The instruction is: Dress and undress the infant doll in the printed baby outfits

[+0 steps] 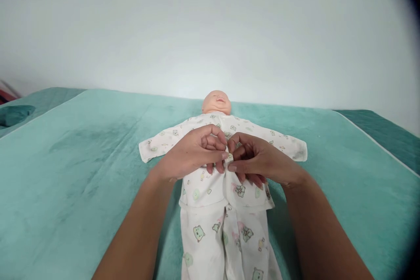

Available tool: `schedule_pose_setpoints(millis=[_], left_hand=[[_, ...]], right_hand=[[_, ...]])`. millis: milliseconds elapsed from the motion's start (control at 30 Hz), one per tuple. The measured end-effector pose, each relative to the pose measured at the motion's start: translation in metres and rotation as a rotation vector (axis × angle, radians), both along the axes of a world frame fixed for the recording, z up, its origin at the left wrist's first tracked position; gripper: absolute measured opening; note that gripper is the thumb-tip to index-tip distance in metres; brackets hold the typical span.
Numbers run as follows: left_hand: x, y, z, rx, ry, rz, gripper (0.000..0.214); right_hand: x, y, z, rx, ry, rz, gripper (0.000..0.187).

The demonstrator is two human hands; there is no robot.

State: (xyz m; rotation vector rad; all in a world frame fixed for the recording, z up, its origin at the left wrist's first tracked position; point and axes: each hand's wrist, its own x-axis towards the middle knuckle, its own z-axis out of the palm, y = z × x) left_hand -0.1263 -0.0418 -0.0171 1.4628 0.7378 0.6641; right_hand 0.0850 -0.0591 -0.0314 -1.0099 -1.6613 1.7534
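A baby doll lies on its back, head toward the wall. It wears a white long-sleeved top printed with small bears, its sleeves spread out to both sides. Matching printed trousers run down past the lower edge of the view. Over the chest, my left hand pinches one front edge of the top. Close against it, my right hand pinches the other edge. A bit of the front placket shows between my fingertips; whether a button or snap sits there is hidden.
A teal plush blanket covers the surface under the doll. Darker teal fabric shows at the right and far left. Behind stands a white wall with a dark band along its top. Something red peeks in at the left edge.
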Motion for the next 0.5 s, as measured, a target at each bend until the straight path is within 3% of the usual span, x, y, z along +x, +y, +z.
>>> schedule_pose_setpoints(millis=[300, 500], left_hand=[[-0.009, 0.007, -0.004, -0.009, 0.037, -0.078, 0.014], [-0.015, 0.005, 0.003, -0.016, 0.134, -0.232, 0.015]], right_hand=[[0.003, 0.003, -0.006, 0.009, 0.090, 0.040, 0.028], [0.007, 0.007, -0.016, 0.039, 0.244, 0.020, 0.021]])
